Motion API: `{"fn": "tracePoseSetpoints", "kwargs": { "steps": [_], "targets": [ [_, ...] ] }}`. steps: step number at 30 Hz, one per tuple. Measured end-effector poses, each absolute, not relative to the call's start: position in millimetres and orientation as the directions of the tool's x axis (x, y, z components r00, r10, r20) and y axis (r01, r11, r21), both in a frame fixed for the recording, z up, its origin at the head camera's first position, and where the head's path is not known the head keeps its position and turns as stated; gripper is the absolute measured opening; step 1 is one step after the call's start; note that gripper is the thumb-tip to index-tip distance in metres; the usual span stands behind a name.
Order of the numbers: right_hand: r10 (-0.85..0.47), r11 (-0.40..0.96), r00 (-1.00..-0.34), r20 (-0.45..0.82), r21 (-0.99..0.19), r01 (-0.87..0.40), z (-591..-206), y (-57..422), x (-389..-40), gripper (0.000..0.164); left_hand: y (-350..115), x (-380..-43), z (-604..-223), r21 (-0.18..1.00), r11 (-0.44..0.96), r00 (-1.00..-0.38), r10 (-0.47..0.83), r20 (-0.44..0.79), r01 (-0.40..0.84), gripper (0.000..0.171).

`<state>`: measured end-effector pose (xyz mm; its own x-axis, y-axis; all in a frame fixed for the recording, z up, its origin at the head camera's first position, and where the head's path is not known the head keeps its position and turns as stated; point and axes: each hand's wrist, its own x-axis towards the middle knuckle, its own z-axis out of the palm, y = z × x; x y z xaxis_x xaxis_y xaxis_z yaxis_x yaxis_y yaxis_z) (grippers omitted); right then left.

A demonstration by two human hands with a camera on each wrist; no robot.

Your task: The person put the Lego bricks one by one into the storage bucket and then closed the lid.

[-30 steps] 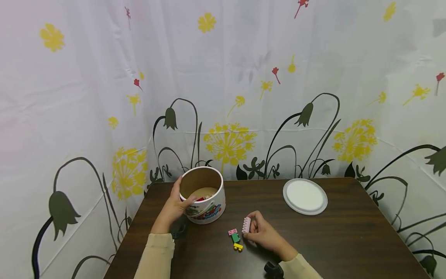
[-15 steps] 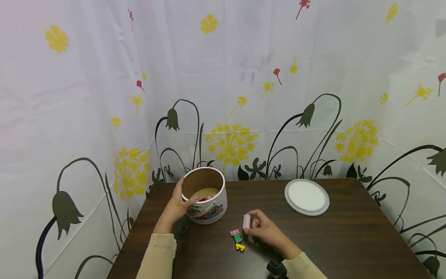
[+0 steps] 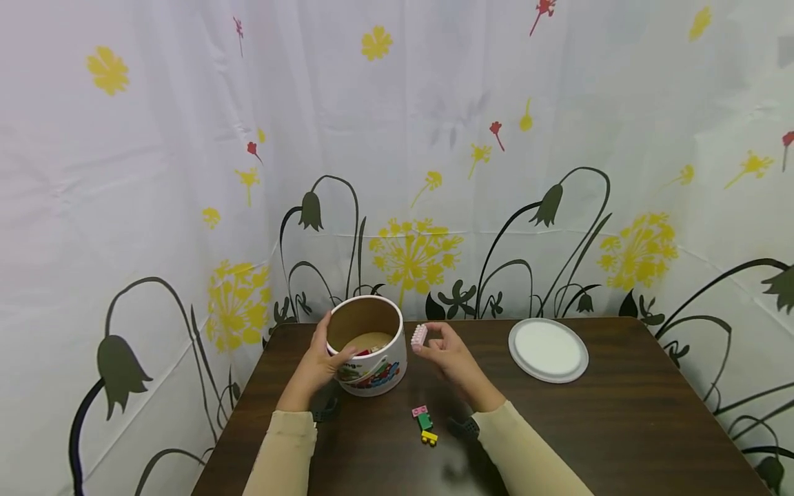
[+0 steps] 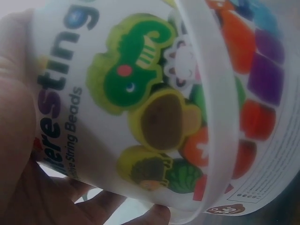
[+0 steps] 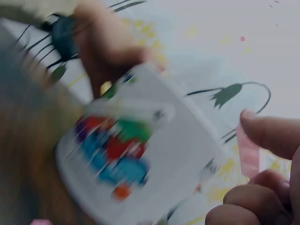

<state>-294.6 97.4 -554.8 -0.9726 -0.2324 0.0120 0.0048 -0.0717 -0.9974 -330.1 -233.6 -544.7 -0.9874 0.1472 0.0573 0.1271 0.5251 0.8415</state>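
My left hand (image 3: 315,366) grips the near-left rim of a white round bucket (image 3: 378,375), thumb over the rim and fingers around the outside. Printed pictures and a white handle (image 4: 218,117) cover the bucket's side in the left wrist view. Inside it lie a few red and pale pieces (image 3: 367,351). My right hand (image 3: 455,358) pinches a pale pink building brick (image 3: 419,335) between thumb and forefinger, raised just right of the bucket. On the table lie a pink brick (image 3: 419,411), a green brick (image 3: 424,421) and a yellow brick (image 3: 429,437), close together.
A white round lid (image 3: 548,350) lies toward the back right of the brown wooden table (image 3: 595,434). Behind the table's far edge hangs a white curtain (image 3: 397,138) with a flower print.
My right hand has lifted the pale pink brick from beside the loose bricks and carried it up and away toward the bucket. The left hand keeps its grip on the bucket.
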Motion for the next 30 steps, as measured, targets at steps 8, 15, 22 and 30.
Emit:
{"fn": "tracePoseSetpoints", "kwargs": {
  "steps": [8,15,22,30],
  "targets": [
    [-0.338,-0.233,-0.936,0.098,-0.972,-0.017,-515.9,65.5,-329.5,0.056,-233.2,-328.0,-542.5,0.839,0.529,-0.987,0.15,0.057,0.129,0.113],
    [-0.394,-0.342,-0.908,0.145,-0.94,-0.001,-493.5,30.5,-352.6,0.052,-231.4,-324.6,-538.2,0.829,0.541,-0.986,0.158,0.06,0.137,0.116],
    [-0.368,-0.175,-0.925,0.094,-0.984,-0.031,-492.8,1.8,-364.7,0.055,-230.4,-320.8,-540.4,0.831,0.543,-0.986,0.165,0.037,0.122,0.116],
    [-0.309,0.049,-0.949,0.067,-0.995,-0.086,-490.2,-7.2,-362.4,0.063,-232.1,-319.7,-542.1,0.847,0.517,-0.985,0.169,0.041,0.124,0.113]
  ]
}}
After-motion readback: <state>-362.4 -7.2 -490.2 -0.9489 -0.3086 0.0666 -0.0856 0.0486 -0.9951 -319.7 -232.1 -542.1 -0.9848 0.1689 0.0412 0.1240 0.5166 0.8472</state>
